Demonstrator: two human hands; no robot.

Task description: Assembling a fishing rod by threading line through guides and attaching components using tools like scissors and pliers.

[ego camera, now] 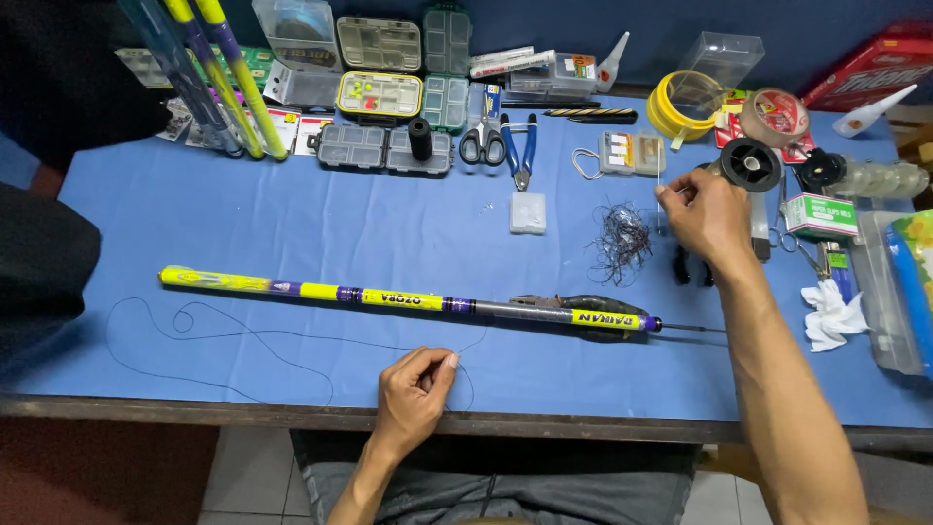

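A yellow and purple collapsed fishing rod (389, 297) lies across the blue table cover (340, 224). A thin dark fishing line (224, 335) loops over the cover in front of the rod. My left hand (416, 387) pinches this line near the table's front edge, fingers closed. My right hand (702, 214) is raised at the right, finger and thumb pinched on a thin piece that looks like line or wire, just right of a tangle of dark line (620, 241). A black spool (750, 163) sits just behind that hand.
Along the back stand several compartment tackle boxes (381, 95), scissors (482, 141), blue-handled pliers (521, 148), a small clear box (528, 212), a yellow tape roll (680, 105) and a brown tape roll (776, 117). Rod tubes (219, 78) lean at the back left. A crumpled white tissue (828, 313) lies at the right.
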